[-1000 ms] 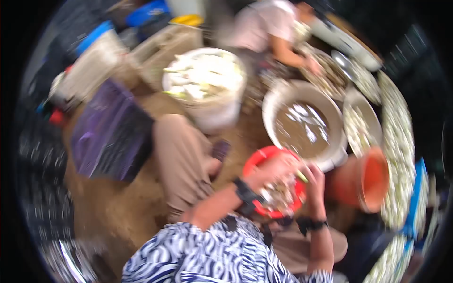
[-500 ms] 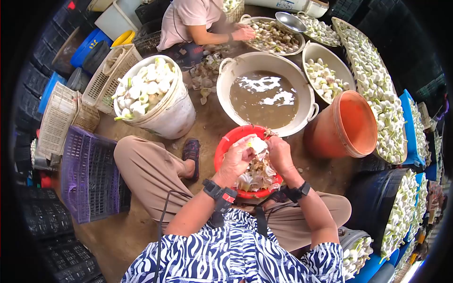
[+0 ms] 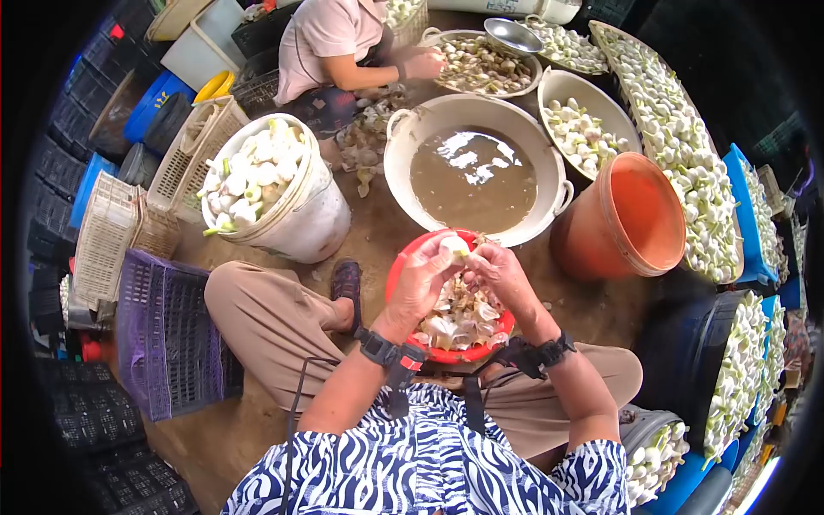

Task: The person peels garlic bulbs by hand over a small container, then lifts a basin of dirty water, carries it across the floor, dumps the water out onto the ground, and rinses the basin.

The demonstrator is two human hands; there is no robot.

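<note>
Your left hand (image 3: 419,281) has its thumb and fingers clamped on a pale bulb (image 3: 455,246); the bulb sits over the far part of the red bowl (image 3: 457,354), between your two hands; your right hand (image 3: 505,276) is bent in from the other side, its fingertips at the bulb's edge; whether they are clamped on anything there, I cannot tell.

Below your hands, loose skins (image 3: 463,319) fill much of the bowl, which stands between your bent legs; a strap (image 3: 378,346) goes round your left wrist, another (image 3: 556,349) round your right.

Just past the bowl is a wide tub (image 3: 402,176) of murky water (image 3: 472,197); to its right an orange bucket (image 3: 592,225) leans, its mouth towards the right; to its left a white bucket (image 3: 311,225) is heaped with garlic (image 3: 256,178); beside your left knee is a purple crate (image 3: 163,335).

Beyond the tub a co-worker (image 3: 330,43) in a pale top has a hand (image 3: 424,65) at the edge of a pan (image 3: 446,40) of darker bulbs (image 3: 487,67); a metal bowl (image 3: 513,34) rests at that pan's far side; far right, a long tray (image 3: 611,53) carries many white bulbs (image 3: 682,154).
</note>
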